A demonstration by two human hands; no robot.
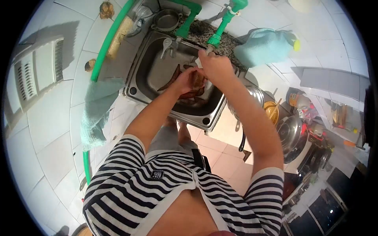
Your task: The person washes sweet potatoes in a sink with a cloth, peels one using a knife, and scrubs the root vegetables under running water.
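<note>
Brown piece [198, 81]: held over the basin of the steel sink [153, 69], toward its right side. Long axis appears to run away from the wearer, toward the tiled wall; partly covered by fingers, so its two ends cannot be told apart. Left hand [186, 81]: closed around the piece. Right hand [215, 67]: fingers bent, just beyond the piece, beside a pale object [198, 62]; whether it grips that object cannot be told.

Below, in the basin: further brown pieces [193, 94], overlapping, and one long piece [170, 83] to the left, slanting with its near end pointing left. Behind: grey tap [172, 46], speckled desk [231, 50] and small metal pan [166, 20]. Right of these: light-blue cloth [260, 48].
</note>
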